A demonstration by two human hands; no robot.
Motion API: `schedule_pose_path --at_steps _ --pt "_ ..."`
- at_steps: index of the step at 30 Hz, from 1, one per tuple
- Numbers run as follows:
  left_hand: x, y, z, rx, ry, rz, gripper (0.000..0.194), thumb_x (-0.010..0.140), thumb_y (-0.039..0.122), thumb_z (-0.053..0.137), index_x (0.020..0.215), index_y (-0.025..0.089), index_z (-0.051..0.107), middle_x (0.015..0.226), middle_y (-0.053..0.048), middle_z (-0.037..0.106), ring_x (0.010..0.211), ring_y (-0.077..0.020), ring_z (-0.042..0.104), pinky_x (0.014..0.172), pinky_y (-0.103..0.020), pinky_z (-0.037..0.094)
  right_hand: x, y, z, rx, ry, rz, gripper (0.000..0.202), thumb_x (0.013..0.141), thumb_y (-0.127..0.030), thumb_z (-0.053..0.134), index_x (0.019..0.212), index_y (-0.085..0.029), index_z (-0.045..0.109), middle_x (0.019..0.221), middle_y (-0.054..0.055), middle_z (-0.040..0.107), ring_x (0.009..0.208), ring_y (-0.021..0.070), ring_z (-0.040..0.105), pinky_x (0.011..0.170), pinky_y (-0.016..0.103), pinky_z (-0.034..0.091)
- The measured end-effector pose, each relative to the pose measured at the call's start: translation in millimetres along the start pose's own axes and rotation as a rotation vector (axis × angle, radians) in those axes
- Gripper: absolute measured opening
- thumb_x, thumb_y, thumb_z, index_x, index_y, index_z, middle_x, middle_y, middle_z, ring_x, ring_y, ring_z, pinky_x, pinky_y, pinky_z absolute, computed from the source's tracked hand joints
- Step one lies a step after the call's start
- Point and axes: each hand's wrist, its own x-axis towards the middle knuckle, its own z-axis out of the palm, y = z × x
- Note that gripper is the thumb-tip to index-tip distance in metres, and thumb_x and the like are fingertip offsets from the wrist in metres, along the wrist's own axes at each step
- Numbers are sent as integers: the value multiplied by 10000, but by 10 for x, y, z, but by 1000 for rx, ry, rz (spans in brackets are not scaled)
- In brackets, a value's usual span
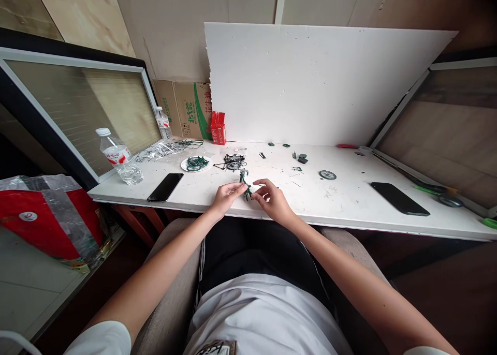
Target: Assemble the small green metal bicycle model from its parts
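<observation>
A small dark green model bicycle frame (243,177) with handlebars is held just above the front of the white table (279,184). My left hand (227,197) grips it from the left, thumb and fingers closed on it. On the other side my right hand (273,202) has its thumb and index finger pinched at the lower part of the frame; any small piece between them is too small to make out. Just behind the hands lies a dark model bicycle (235,162). A spoked model wheel (327,175) lies to the right.
A white plate (183,165) with green parts stands at left, beside a phone (165,187) and a water bottle (121,158). Loose green pieces (300,157) lie toward the back. Another black phone (399,198) lies right. A white foam board (318,86) stands behind.
</observation>
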Motion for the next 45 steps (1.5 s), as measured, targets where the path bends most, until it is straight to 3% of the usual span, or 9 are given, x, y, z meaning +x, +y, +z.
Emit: schedule_pose_path --at_steps 7,20,27,32,40,45 --pt "8 -8 0 -16 1 -9 457 777 552 867 987 147 841 1114 -140 799 1102 -293 686 1036 -418 486 -9 -49 53 186 46 149 502 884 -583 758 1181 -226 563 851 54 767 730 203 688 660 328 536" --pt "30 -53 -18 -44 -2 3 463 760 547 888 1006 157 844 1123 -133 805 1127 -298 694 1070 -442 477 14 -6 86 256 76 183 575 833 -639 806 1144 -216 571 803 40 766 675 175 668 655 310 537" --pt "32 -72 -26 -14 -7 6 465 766 548 884 1023 162 845 1144 -135 808 1151 -315 704 1086 -458 480 36 45 99 328 25 232 578 777 -643 852 1064 -160 714 842 87 795 680 188 698 676 336 583" --pt "18 -53 -20 -14 -38 -6 494 772 557 881 1050 151 840 1181 -152 805 1197 -341 705 1102 -479 494 8 45 114 369 49 256 686 752 -571 906 1246 -141 700 824 69 801 684 193 703 712 343 587" --pt "10 -41 -5 22 -96 24 547 797 566 868 1145 147 818 1257 -157 787 1240 -354 696 1102 -484 510 -13 107 153 338 34 214 684 773 -606 869 1252 -129 758 833 59 796 684 201 699 682 343 571" --pt "4 -24 5 10 -143 61 513 845 619 803 1062 156 827 1190 -137 759 1155 -323 696 1037 -460 552 -28 120 184 333 41 198 690 783 -587 869 1297 -146 734 896 75 815 767 234 743 756 374 609"
